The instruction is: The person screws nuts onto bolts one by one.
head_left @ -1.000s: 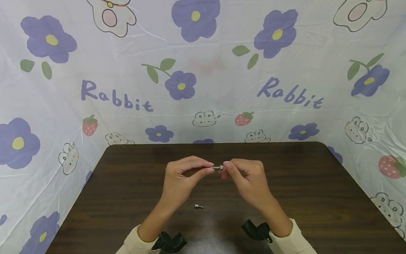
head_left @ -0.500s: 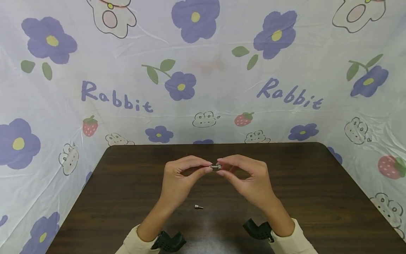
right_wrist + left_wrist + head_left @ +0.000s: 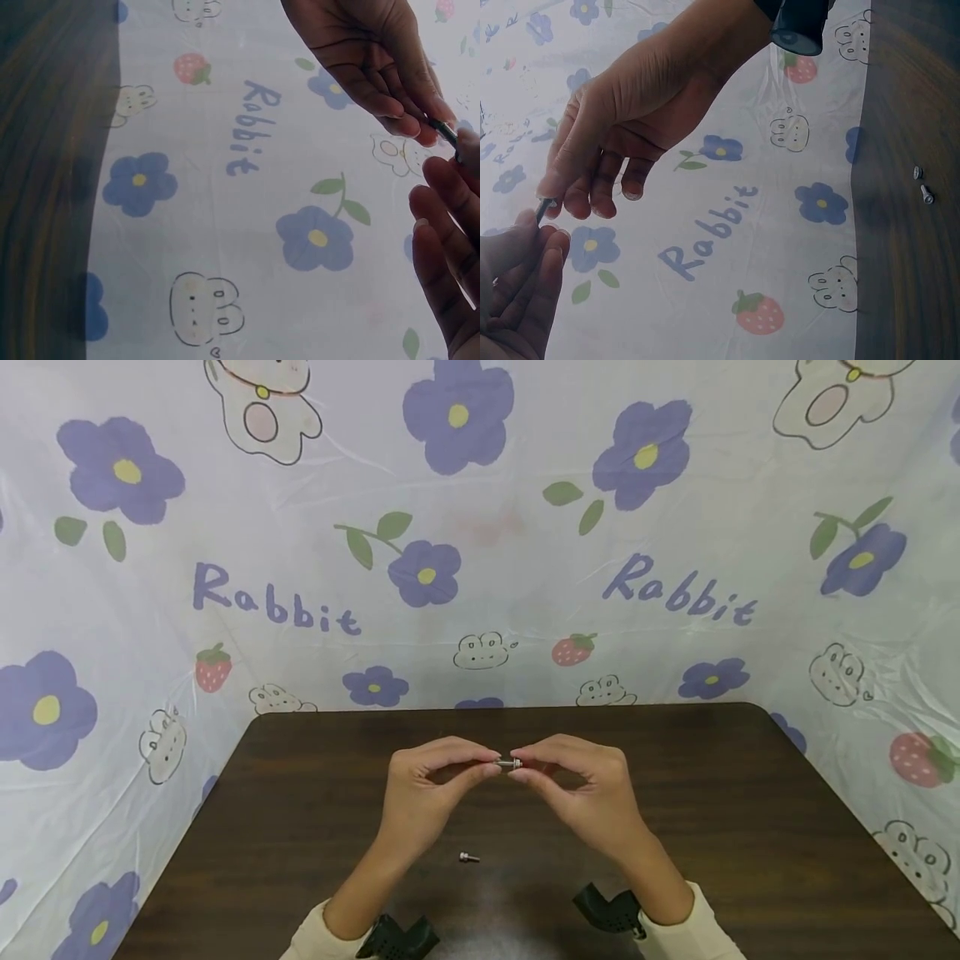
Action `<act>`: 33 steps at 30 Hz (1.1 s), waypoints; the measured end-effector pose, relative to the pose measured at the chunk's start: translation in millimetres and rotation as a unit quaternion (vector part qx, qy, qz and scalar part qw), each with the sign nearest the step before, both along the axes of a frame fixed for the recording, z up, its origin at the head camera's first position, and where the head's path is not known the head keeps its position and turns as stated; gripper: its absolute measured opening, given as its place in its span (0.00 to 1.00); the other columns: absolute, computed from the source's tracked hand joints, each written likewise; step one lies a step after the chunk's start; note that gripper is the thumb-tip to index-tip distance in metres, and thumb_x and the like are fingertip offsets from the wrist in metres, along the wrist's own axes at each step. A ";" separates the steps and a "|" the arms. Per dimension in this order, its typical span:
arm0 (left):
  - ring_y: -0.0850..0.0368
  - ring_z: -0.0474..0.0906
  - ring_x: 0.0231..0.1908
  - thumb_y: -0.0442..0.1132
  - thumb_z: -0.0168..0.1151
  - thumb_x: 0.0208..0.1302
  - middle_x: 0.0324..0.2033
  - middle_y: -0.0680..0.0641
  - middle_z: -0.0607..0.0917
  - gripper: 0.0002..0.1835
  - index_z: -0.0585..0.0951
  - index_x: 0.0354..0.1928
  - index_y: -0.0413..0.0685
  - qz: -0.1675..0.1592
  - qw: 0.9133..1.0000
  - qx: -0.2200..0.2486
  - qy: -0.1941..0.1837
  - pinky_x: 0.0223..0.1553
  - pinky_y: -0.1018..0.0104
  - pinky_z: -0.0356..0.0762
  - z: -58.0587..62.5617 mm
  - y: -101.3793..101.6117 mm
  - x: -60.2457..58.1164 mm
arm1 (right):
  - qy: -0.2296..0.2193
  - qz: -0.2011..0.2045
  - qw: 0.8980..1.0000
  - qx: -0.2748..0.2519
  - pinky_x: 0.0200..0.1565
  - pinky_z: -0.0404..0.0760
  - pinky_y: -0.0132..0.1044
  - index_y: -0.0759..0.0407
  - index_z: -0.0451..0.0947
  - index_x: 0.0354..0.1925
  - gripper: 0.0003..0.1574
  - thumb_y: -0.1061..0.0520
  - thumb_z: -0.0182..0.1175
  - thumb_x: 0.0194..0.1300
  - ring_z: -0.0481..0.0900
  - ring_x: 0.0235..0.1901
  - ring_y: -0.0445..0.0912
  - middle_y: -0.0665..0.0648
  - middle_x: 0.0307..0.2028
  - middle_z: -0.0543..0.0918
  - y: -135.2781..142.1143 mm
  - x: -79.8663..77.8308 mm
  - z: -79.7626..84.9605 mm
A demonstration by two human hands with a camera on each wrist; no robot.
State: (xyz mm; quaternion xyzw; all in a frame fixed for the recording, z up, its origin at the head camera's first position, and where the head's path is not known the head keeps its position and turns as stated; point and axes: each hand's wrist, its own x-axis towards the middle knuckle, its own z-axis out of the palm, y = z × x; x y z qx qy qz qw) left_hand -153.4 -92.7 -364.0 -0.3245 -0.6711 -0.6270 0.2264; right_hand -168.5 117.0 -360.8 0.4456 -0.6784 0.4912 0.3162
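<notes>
A small metal bolt [image 3: 507, 763] is held level between both hands, above the table. My left hand [image 3: 423, 789] pinches its thin end between thumb and forefinger. At the wider, collar-like end, the thumb and forefinger of my right hand [image 3: 592, 785] close in from above and below. In the left wrist view the threaded shank of the bolt [image 3: 544, 210] shows between the fingertips. From the right wrist, the bolt [image 3: 446, 131] appears partly covered by fingers. I cannot tell whether the wide end is its head or a nut.
A second bolt [image 3: 468, 857] lies on the dark wooden table [image 3: 300, 827], below and between the hands. The left wrist view shows a small round metal piece [image 3: 918, 172] beside it. A patterned cloth [image 3: 495, 593] hangs behind and along both sides of the table.
My right thumb and forefinger have spread apart, then drawn nearer together at the bolt's wide end. My left hand keeps its pinch. The whole head view has shifted down slightly.
</notes>
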 end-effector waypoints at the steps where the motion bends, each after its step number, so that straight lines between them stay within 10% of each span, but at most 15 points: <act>1: 0.52 0.87 0.37 0.27 0.71 0.61 0.36 0.47 0.90 0.06 0.90 0.39 0.40 -0.001 1.000 0.000 0.001 0.38 0.56 0.88 -0.3 0.2 0.3 | -0.003 0.000 1.000 0.001 0.32 0.83 0.28 0.60 0.88 0.42 0.12 0.66 0.75 0.57 0.83 0.27 0.41 0.54 0.34 0.89 0.1 0.3 -0.4; 8: 0.53 0.87 0.36 0.26 0.71 0.59 0.35 0.46 0.90 0.06 0.90 0.39 0.39 -0.009 1.000 -0.001 0.011 0.37 0.55 0.88 -2.2 1.8 0.6 | -0.032 0.001 0.999 0.008 0.28 0.82 0.31 0.55 0.87 0.37 0.03 0.63 0.70 0.65 0.82 0.26 0.39 0.50 0.30 0.88 -0.5 2.0 -3.0; 16: 0.53 0.87 0.35 0.26 0.73 0.58 0.34 0.47 0.90 0.06 0.90 0.38 0.39 -0.012 1.000 -0.001 0.010 0.37 0.56 0.88 -0.8 3.2 1.5 | -0.085 -0.019 0.996 0.016 0.25 0.79 0.28 0.54 0.84 0.27 0.19 0.68 0.58 0.73 0.80 0.21 0.39 0.48 0.23 0.85 3.3 2.2 -3.1; 19: 0.53 0.87 0.35 0.26 0.73 0.58 0.34 0.47 0.90 0.06 0.90 0.38 0.40 -0.007 1.000 -0.003 0.013 0.36 0.56 0.88 -1.0 2.7 1.0 | -0.092 -0.018 0.995 0.020 0.29 0.83 0.31 0.56 0.85 0.37 0.09 0.69 0.64 0.67 0.83 0.25 0.40 0.50 0.28 0.87 6.9 2.4 -0.7; 23: 0.54 0.87 0.35 0.26 0.72 0.59 0.34 0.47 0.90 0.06 0.90 0.38 0.40 0.002 1.000 -0.004 0.021 0.36 0.58 0.88 -1.7 1.6 -0.4 | -0.081 -0.005 0.996 0.032 0.34 0.86 0.34 0.59 0.85 0.49 0.23 0.71 0.74 0.54 0.86 0.31 0.42 0.53 0.36 0.89 9.4 2.8 2.2; 33: 0.53 0.87 0.35 0.25 0.72 0.59 0.35 0.47 0.90 0.06 0.90 0.38 0.40 0.001 1.000 -0.006 0.027 0.36 0.60 0.88 -2.3 1.5 -2.3 | -0.030 0.030 0.999 0.018 0.33 0.85 0.30 0.62 0.87 0.45 0.23 0.76 0.74 0.49 0.86 0.31 0.43 0.57 0.37 0.89 8.2 1.8 5.7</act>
